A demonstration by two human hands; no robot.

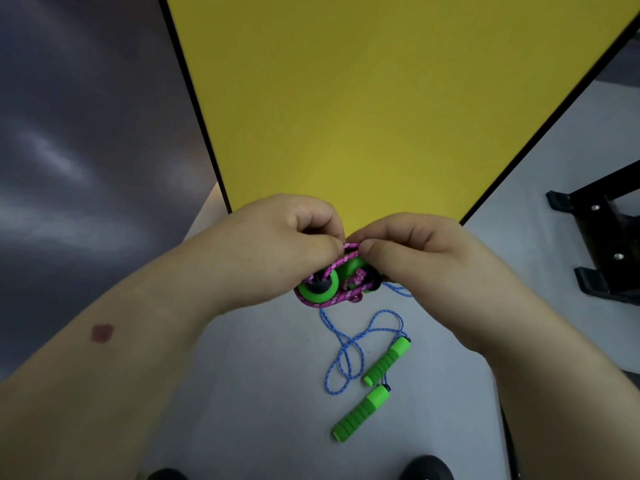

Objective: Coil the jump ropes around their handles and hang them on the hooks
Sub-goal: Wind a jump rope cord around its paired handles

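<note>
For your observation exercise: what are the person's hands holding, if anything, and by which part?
Both hands, left hand and right hand, hold the pink jump rope coiled round its green handles, fingers pinching the cord loop on top.

The light is dim and even, with a slight cool cast. The yellow panel [381, 116] darkens toward its top and is brightest near its lower tip. The grey wall [86, 133] on the left shows soft, smeared pale streaks and looks blurred. Strong wide-angle distortion bends the panel's edges and stretches both forearms at the lower corners. The floor [259, 393] carries only faint, soft shadows, without glare.
</note>
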